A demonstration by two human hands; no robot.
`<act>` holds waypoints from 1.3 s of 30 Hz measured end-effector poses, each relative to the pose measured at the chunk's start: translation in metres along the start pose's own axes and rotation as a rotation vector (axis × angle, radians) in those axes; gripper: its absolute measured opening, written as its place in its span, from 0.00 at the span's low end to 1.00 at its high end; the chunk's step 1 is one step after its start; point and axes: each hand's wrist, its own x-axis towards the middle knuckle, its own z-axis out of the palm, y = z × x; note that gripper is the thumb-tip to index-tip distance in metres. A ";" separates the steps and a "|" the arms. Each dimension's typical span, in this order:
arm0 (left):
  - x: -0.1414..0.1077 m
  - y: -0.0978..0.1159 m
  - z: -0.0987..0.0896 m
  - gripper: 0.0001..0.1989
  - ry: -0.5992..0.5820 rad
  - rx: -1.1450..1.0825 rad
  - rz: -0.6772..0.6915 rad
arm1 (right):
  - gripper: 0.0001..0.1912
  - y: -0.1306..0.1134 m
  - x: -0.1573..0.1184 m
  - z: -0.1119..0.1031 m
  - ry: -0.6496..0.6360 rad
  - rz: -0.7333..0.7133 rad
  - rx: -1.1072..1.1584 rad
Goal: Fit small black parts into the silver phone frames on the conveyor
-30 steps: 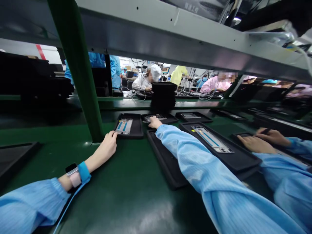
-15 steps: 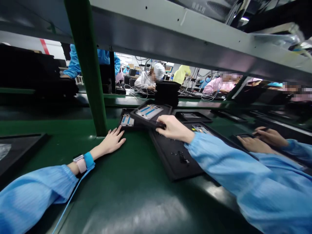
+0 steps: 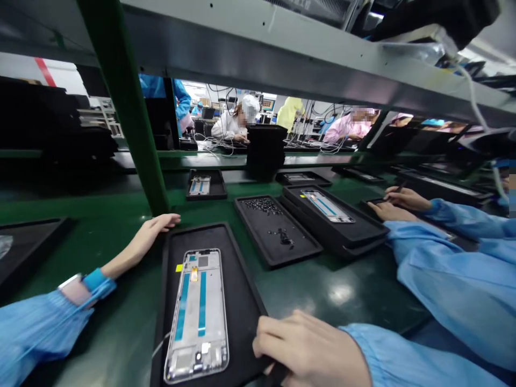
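Note:
A black tray (image 3: 242,301) lies in front of me, carrying a silver phone frame (image 3: 203,317) with blue strips and a yellow tab. My right hand (image 3: 308,346) is closed on the tray's near right edge; a dark piece under its fingers is hard to make out. My left hand (image 3: 151,239) is open at the far left corner of the tray, fingers stretched out; whether they touch the rim I cannot tell. Beyond is a shallow black tray (image 3: 268,228) of small dark parts. Right of that, stacked trays (image 3: 358,228) bear another phone frame (image 3: 328,205).
A green post (image 3: 129,107) rises behind my left hand, and a grey shelf beam (image 3: 242,51) crosses overhead. Another tray (image 3: 220,188) holds a phone frame farther back. At right, a co-worker's hands (image 3: 397,204) work over a tray. Tall black trays (image 3: 264,148) are stacked behind.
My right hand has brought the tray with the phone frame from the back toward me and down onto the bench. My left hand has shifted slightly left; the view has shifted too.

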 end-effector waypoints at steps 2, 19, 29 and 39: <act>-0.018 0.002 -0.001 0.26 -0.094 0.095 0.044 | 0.13 0.002 -0.001 0.000 -0.056 0.007 0.120; -0.043 0.023 0.042 0.20 -0.138 0.563 0.313 | 0.07 0.184 0.036 -0.058 0.246 0.367 0.118; -0.054 0.025 0.051 0.19 -0.158 0.510 0.296 | 0.03 0.159 0.047 -0.044 0.327 0.319 0.080; -0.055 0.041 0.049 0.19 -0.194 0.507 0.261 | 0.05 0.154 0.050 -0.035 0.184 0.349 -0.077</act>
